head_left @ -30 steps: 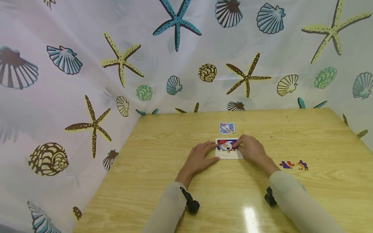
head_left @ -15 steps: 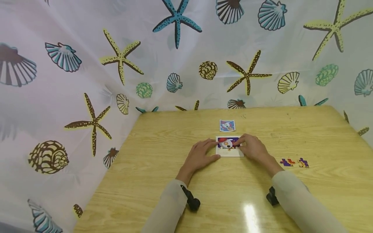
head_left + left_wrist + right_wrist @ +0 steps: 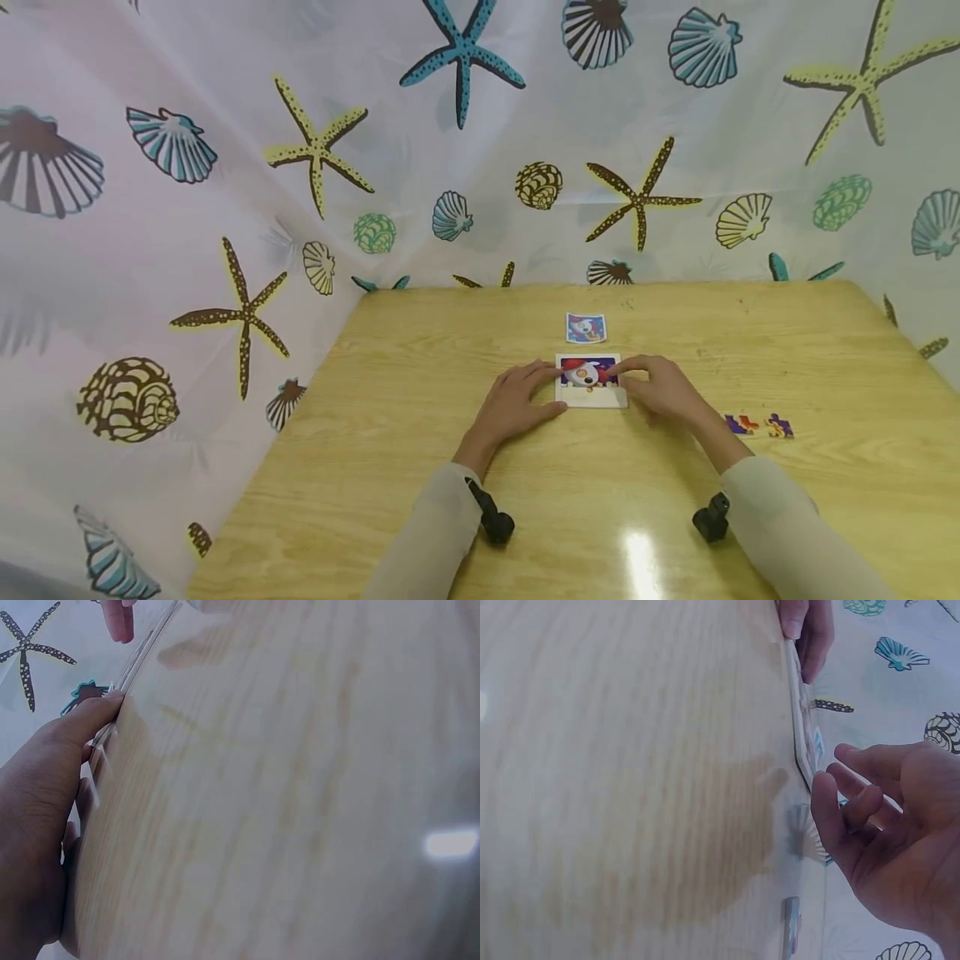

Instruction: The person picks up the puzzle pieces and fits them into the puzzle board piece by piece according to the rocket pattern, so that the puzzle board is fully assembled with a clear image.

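While my left hand (image 3: 517, 404) is touching the left edge of the puzzle board (image 3: 592, 399), thumb and fingers spread apart, my right hand (image 3: 663, 390) is hovering at its right edge, loosely open, holding nothing. The tabletop (image 3: 420, 367) is stretching wide past both sides; a picture card (image 3: 586, 328) is lying just beyond the board, loose pieces (image 3: 779, 426) well to its right. Whether my right fingertip is touching the board, I cannot tell. Since half a second ago, my right fingers are uncovering its far right corner.
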The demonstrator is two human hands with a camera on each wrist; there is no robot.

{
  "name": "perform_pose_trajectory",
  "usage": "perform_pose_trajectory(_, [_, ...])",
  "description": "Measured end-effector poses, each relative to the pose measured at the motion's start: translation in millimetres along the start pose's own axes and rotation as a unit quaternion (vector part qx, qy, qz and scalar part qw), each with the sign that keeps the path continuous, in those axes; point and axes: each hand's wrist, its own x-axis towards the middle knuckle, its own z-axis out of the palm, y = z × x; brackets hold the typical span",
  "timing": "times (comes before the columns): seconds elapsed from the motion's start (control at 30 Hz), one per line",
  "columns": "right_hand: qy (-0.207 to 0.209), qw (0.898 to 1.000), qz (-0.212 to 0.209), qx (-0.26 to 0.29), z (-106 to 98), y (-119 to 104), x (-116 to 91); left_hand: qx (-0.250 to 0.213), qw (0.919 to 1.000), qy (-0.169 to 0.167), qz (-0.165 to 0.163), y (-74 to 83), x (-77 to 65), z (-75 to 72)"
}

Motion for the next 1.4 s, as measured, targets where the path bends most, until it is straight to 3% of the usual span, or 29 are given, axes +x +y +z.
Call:
perform_pose_trajectory(0.43, [-0.002, 0.999, -0.003, 0.032, -17, 7, -16, -0.003, 1.0, -0.004, -0.008, 1.9, 0.8, -0.5])
perform_pose_trajectory(0.8, [-0.007, 1.0, -0.008, 0.022, -29, 17, -27, -0.007, 1.0, 0.002, -0.005, -1.1, 1.3, 0.8])
perform_pose_trajectory(1.4, [-0.016, 0.999, 0.036, 0.022, -53, 36, -46, -0.015, 0.9998, -0.002, -0.012, 2.7, -0.2, 0.6])
